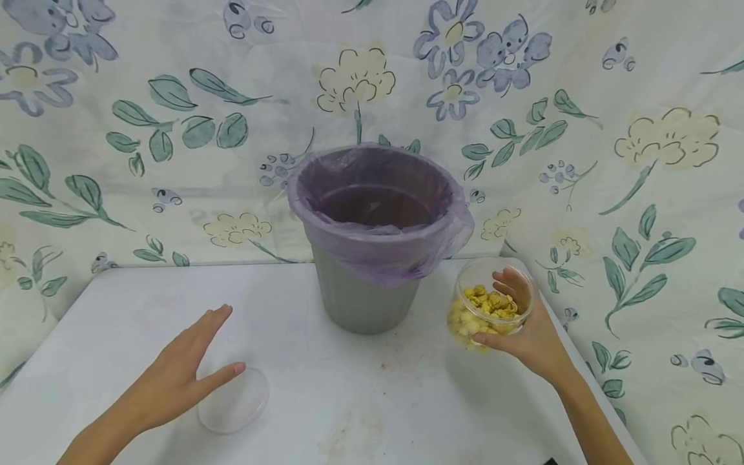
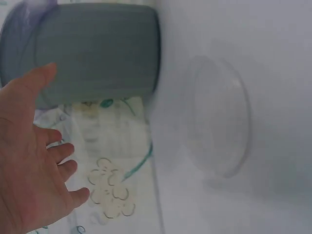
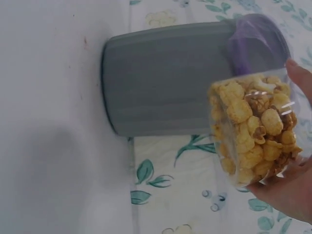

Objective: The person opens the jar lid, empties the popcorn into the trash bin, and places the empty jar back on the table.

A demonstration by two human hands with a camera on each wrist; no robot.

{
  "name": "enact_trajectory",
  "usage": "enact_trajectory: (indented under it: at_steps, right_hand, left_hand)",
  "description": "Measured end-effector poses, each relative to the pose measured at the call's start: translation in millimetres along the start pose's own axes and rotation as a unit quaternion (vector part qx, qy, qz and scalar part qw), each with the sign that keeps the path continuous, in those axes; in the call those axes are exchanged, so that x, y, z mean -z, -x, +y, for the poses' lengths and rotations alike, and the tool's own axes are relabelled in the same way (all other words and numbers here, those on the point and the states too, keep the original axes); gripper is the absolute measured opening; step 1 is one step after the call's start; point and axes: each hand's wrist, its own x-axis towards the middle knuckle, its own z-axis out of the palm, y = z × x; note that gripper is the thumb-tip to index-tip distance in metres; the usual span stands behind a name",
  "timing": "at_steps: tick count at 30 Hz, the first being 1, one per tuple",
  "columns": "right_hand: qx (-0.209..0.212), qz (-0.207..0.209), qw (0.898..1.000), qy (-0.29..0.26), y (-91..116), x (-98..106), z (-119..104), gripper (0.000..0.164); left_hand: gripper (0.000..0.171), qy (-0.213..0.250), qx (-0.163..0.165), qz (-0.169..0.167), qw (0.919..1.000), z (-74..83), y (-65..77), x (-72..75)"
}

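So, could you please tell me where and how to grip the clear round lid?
Probably by the rim of the clear round lid, pinched across opposite edges, with the left hand coming from above: the lid lies flat and low on the white table, leaving little side height to grip.

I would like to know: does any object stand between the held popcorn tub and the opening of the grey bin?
Nothing visible stands between the popcorn tub, held in the right grip, and the grey bin; only the purple-lined rim surrounds its opening. The clear disc lies apart, to the left.
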Motion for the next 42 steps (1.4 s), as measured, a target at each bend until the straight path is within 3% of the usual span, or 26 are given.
enact_trajectory:
  at_steps: [3, 10, 16, 21, 34, 42]
  right_hand:
    - [0.005, 0.002, 1.0, 0.01, -3.4, 3.2, -2.4, 0.099]
    - [0.019, 0.002, 0.999, 0.033, -12.3, 12.0, -7.7, 0.103]
    - [0.01, 0.006, 0.998, 0.067, -20.9, 18.7, -13.2, 0.104]
    - [0.006, 0.015, 0.995, 0.1, -28.3, 23.3, -18.5, 0.107]
    - [-0.001, 0.036, 0.985, 0.166, -48.9, 34.8, -31.0, 0.107]
    - [-0.005, 0.043, 0.984, 0.175, -64.9, 45.3, -39.6, 0.108]
  left_hand:
    - [0.082, 0.003, -0.019, 0.012, 0.9997, 8.8, -7.3, 11.8]
    - [0.074, 0.012, -0.024, 0.009, 0.9996, 31.9, -22.2, 33.7]
    - [0.073, 0.005, -0.021, 0.012, 0.9997, 51.7, -35.8, 44.5]
    - [0.071, -0.006, -0.041, 0.03, 0.9987, 67.3, -48.7, 49.8]
    - [0.073, 0.002, -0.058, 0.024, 0.998, 100.8, -92.5, 78.9]
    - [0.075, -0.013, -0.064, 0.009, 0.9978, 119.1, -121.8, 89.9]
